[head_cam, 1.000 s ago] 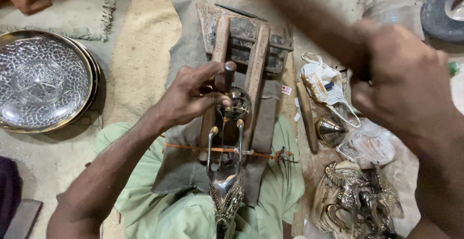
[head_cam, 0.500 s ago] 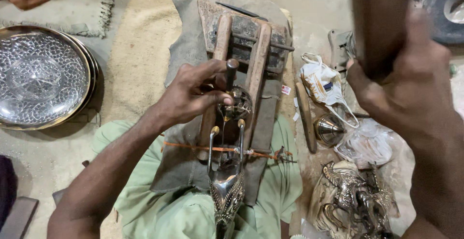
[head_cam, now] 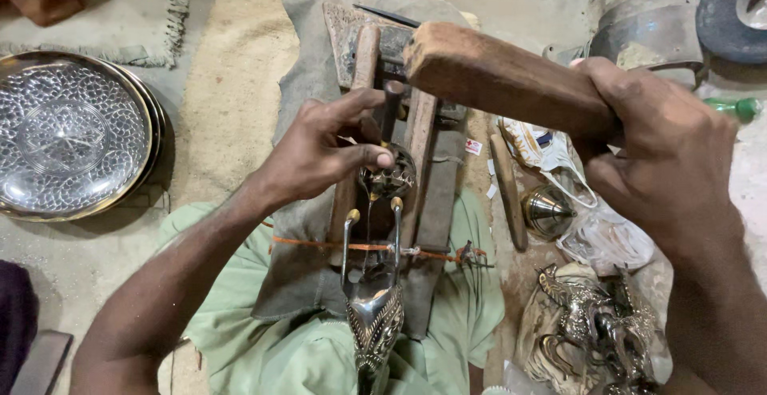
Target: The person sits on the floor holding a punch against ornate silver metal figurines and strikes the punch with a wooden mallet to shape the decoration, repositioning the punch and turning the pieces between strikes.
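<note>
Right hand (head_cam: 663, 155) is gripping a wooden mallet (head_cam: 503, 75) whose long axis is pointing toward 10 o'clock, head hovering just above the punch (head_cam: 391, 107) that the left hand (head_cam: 319, 155) is pinching upright on the small metal piece (head_cam: 389, 178) mid-frame.

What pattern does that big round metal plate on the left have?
The plate is silvery with a hammered, dimpled texture and a brassy rim, seen in the head view.
</note>
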